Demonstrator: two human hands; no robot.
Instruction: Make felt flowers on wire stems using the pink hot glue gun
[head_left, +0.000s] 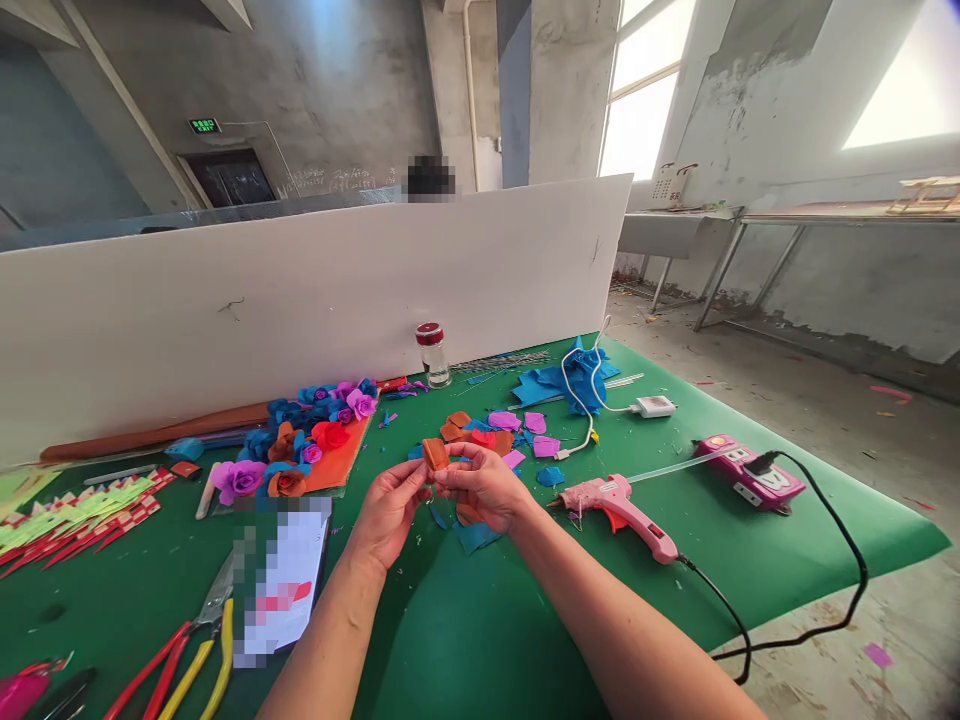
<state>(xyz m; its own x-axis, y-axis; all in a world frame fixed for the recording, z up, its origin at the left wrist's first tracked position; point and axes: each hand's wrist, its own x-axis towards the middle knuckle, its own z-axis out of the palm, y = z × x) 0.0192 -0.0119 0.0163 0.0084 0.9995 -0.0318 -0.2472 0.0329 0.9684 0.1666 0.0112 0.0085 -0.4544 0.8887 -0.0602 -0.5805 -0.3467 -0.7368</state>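
Note:
Between the fingertips of both hands is a small piece of orange-brown crepe paper (435,454), folded or curled. My left hand (391,510) pinches its lower left side, and my right hand (480,485) grips it from the right. Under and beyond the hands lie loose cut paper petals in brown, purple (547,446) and blue (550,476). A pink hot glue gun (619,508) with a clear glue stick rests to the right of my right hand. Finished paper flowers (289,470) in blue, purple, red and brown sit to the left on an orange sheet (341,462).
A red-lidded glass jar (433,358) stands before a white board (315,290). Blue crepe paper (574,380), a white charger (654,406) and a pink power strip (750,474) are at right. Pliers (180,640) and a phone (285,590) lie at left. A cord hangs over the table edge.

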